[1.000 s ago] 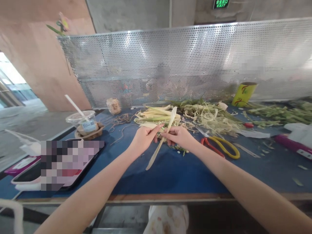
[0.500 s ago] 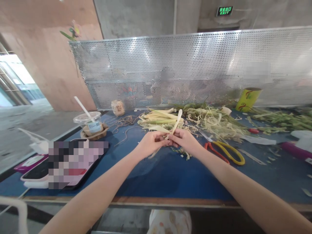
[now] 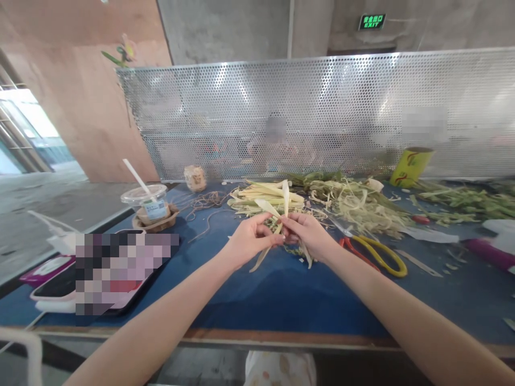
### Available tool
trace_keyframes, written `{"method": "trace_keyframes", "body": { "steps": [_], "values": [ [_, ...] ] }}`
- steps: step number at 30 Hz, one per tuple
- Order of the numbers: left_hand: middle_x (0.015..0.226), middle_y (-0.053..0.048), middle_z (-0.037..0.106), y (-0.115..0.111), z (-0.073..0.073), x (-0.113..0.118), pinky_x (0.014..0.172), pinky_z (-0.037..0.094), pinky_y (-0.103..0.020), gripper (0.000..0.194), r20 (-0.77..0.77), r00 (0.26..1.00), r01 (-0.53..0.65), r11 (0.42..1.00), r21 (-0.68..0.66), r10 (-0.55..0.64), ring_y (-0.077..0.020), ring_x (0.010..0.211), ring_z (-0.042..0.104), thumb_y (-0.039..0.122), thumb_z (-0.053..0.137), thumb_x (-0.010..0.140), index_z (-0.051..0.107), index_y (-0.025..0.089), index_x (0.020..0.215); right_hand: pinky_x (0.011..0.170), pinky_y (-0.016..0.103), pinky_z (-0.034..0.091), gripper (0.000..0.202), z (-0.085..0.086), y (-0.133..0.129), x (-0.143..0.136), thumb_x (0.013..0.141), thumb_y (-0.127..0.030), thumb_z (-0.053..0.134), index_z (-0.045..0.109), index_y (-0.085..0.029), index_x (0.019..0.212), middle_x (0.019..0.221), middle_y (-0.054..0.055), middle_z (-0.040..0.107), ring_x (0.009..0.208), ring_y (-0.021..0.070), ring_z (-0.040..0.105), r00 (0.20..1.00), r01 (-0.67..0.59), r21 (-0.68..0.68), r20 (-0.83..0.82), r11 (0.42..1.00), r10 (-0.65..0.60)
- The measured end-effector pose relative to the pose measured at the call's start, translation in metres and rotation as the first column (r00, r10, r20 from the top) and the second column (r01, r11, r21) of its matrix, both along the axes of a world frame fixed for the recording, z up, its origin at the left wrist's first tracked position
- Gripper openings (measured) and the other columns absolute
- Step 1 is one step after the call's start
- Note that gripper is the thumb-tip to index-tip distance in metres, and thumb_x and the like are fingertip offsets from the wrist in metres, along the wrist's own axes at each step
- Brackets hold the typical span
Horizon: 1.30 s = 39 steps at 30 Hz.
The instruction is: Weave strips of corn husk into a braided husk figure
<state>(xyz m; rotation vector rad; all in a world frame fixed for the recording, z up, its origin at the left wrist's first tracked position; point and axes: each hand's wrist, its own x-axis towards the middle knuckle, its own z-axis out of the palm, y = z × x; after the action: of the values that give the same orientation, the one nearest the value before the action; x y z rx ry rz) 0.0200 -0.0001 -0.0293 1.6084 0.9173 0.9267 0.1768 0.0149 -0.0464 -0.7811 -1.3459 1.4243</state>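
Above the blue table (image 3: 241,300), my left hand (image 3: 250,239) and my right hand (image 3: 309,235) meet fingertip to fingertip. Both pinch pale green leaf strips (image 3: 286,199) where the strips cross. One broad end stands upright and another leans to the left; narrow tails hang below the fingers. My fingers partly hide the crossing point. Just behind lies a pile of cut pale leaf strips (image 3: 267,193). Right of my right hand rest scissors (image 3: 380,255) with yellow and red handles.
A heap of shredded leaves (image 3: 354,206) spreads at the back right, near a yellow-green tube (image 3: 411,167). Left are a drink cup (image 3: 155,206) with a straw, twine (image 3: 207,201), a phone (image 3: 56,284) and a blurred tablet. A perforated metal panel (image 3: 241,123) closes off the back.
The upright strip has swung left from a rightward lean, and the left strip end has risen. More of the hanging tails shows below my hands, which stay in about the same place.
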Motion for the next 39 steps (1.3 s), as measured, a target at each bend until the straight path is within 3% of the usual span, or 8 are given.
{"method": "trace_keyframes", "body": {
  "steps": [6, 14, 18, 22, 24, 29, 34, 39],
  "values": [
    [0.070, -0.004, 0.068, 0.001, -0.001, 0.003, 0.062, 0.045, -0.023, 0.044, 0.217, 0.976, 0.017, 0.990, -0.138, 0.014, -0.0124, 0.065, 0.061, 0.031, 0.068, 0.065, 0.060, 0.014, 0.106, 0.040, 0.019, 0.026, 0.035, 0.014, -0.005, 0.013, 0.073, -0.037, 0.056, 0.038, -0.020, 0.098, 0.050, -0.008, 0.052, 0.037, 0.0045, 0.035, 0.998, -0.057, 0.053, 0.037, 0.997, 0.055],
    [0.069, -0.005, 0.068, 0.003, -0.007, 0.006, 0.061, 0.046, -0.024, 0.029, 0.186, 0.982, 0.028, 0.994, -0.105, -0.008, -0.0143, 0.065, 0.062, 0.031, 0.068, 0.065, 0.068, 0.013, 0.087, 0.052, 0.026, 0.045, 0.031, 0.006, -0.011, 0.008, 0.080, -0.022, 0.044, 0.028, -0.021, 0.107, 0.063, -0.004, 0.056, 0.055, 0.0130, 0.057, 0.900, 0.048, 0.382, 0.383, 0.923, -0.206],
    [0.072, -0.005, 0.069, 0.006, -0.008, 0.007, 0.066, 0.048, -0.024, 0.023, 0.283, 0.957, -0.016, 0.984, -0.175, 0.066, -0.0145, 0.070, 0.063, 0.027, 0.069, 0.064, 0.068, 0.012, 0.081, 0.058, 0.029, 0.048, 0.034, 0.006, -0.020, 0.010, 0.081, -0.016, 0.041, 0.032, -0.019, 0.113, 0.093, 0.008, 0.052, 0.065, 0.0137, 0.056, 0.683, 0.062, 0.722, 0.473, 0.689, -0.557],
    [0.071, -0.006, 0.069, 0.006, -0.005, 0.007, 0.074, 0.049, -0.026, 0.016, 0.417, 0.904, 0.048, 0.945, -0.324, 0.097, -0.0126, 0.068, 0.063, 0.020, 0.069, 0.065, 0.066, 0.009, 0.075, 0.066, 0.032, 0.047, 0.030, 0.007, -0.022, 0.015, 0.080, -0.013, 0.042, 0.047, -0.020, 0.108, 0.106, 0.012, 0.042, 0.078, 0.0160, 0.053, 0.485, -0.294, 0.881, 0.472, 0.371, -0.736],
    [0.072, -0.007, 0.069, 0.006, -0.004, 0.006, 0.073, 0.049, -0.024, 0.013, 0.422, 0.900, 0.061, 0.926, -0.374, 0.111, -0.0112, 0.066, 0.063, 0.019, 0.067, 0.068, 0.066, 0.008, 0.075, 0.063, 0.030, 0.046, 0.025, 0.006, -0.022, 0.016, 0.080, -0.016, 0.044, 0.053, -0.023, 0.103, 0.103, 0.010, 0.044, 0.074, 0.0151, 0.052, 0.440, -0.380, 0.872, 0.463, 0.307, -0.770],
    [0.072, -0.008, 0.069, 0.003, -0.006, 0.006, 0.070, 0.049, -0.022, 0.013, 0.419, 0.902, 0.079, 0.917, -0.391, 0.101, -0.0114, 0.067, 0.064, 0.018, 0.065, 0.069, 0.066, 0.007, 0.077, 0.055, 0.022, 0.042, 0.010, 0.004, -0.024, 0.014, 0.079, -0.028, 0.051, 0.056, -0.026, 0.088, 0.087, 0.001, 0.055, 0.061, 0.0106, 0.052, 0.487, -0.175, 0.857, 0.503, 0.485, -0.714],
    [0.073, -0.006, 0.069, 0.002, -0.008, 0.008, 0.070, 0.049, -0.024, 0.023, 0.451, 0.888, 0.057, 0.951, -0.304, 0.091, -0.0119, 0.067, 0.063, 0.021, 0.072, 0.061, 0.066, 0.009, 0.080, 0.064, 0.027, 0.044, 0.011, 0.003, -0.024, 0.011, 0.080, -0.023, 0.050, 0.061, -0.025, 0.079, 0.091, 0.004, 0.054, 0.075, 0.0144, 0.055, 0.641, -0.130, 0.905, 0.388, 0.405, -0.663],
    [0.076, -0.004, 0.069, 0.004, -0.005, 0.007, 0.076, 0.048, -0.029, 0.030, 0.422, 0.888, -0.176, 0.983, -0.056, 0.183, -0.0155, 0.074, 0.063, 0.025, 0.073, 0.058, 0.066, 0.012, 0.084, 0.047, 0.024, 0.041, 0.010, 0.000, -0.018, 0.000, 0.075, -0.029, 0.056, 0.052, -0.020, 0.075, 0.071, 0.002, 0.051, 0.058, 0.0124, 0.051, 0.854, 0.307, 0.585, 0.179, 0.751, -0.488]
  ]
}}
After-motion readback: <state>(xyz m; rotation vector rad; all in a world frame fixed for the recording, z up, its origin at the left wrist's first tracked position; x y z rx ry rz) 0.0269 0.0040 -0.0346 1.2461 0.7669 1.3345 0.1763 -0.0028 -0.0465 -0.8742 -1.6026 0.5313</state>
